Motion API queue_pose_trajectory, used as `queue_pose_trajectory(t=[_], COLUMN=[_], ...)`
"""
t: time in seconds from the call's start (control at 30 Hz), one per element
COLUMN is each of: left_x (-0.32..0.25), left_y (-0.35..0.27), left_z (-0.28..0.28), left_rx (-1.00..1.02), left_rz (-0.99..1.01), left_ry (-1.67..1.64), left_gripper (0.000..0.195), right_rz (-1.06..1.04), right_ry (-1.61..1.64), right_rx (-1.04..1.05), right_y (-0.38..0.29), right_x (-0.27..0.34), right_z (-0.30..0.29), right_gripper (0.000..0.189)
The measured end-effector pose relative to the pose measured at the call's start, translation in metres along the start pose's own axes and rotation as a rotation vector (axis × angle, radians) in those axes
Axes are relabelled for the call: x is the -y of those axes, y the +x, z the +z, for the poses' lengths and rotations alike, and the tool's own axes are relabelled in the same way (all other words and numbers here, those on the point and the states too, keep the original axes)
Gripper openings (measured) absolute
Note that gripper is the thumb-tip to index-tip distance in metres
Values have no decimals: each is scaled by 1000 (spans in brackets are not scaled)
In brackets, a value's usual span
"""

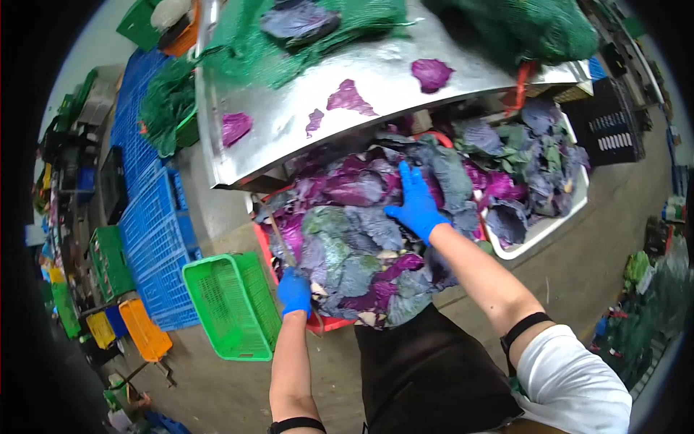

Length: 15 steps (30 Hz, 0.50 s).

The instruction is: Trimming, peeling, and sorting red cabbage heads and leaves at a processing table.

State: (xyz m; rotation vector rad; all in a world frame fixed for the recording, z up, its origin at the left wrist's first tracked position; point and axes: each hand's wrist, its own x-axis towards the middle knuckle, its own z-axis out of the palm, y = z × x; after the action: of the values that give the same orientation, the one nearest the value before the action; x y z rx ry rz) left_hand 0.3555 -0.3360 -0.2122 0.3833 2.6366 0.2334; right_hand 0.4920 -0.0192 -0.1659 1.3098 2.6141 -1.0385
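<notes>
A red plastic crate [332,324] heaped with purple and grey-green red cabbage leaves [347,228] is in front of me, partly under the edge of a metal table. My left hand [294,293], in a blue glove, is at the crate's near left side. Its fingers are curled around a thin brown cord [278,230] that runs along that side to the far corner. My right hand [416,203], also blue-gloved, lies flat on the heap with the fingers spread. The leaves hide most of the crate.
A white tub [542,244] with more leaves is right of the crate. On the metal table [282,138] are leaf scraps [349,99] and green mesh sacks [531,32]. A green basket [236,309], blue plastic pallets [157,233] and an orange crate [145,330] stand to the left.
</notes>
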Motion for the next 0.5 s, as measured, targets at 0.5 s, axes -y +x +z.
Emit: queue_pose_trajectory(t=[0.5], left_x=[106], left_y=[36], left_z=[-5], left_rx=[-445], left_rz=[-220], left_ry=[-892], left_gripper=[33], right_rz=[1204], right_ry=[1106], right_rx=[-485], right_y=[-216], right_x=[-226], right_z=[21], right_gripper=[29])
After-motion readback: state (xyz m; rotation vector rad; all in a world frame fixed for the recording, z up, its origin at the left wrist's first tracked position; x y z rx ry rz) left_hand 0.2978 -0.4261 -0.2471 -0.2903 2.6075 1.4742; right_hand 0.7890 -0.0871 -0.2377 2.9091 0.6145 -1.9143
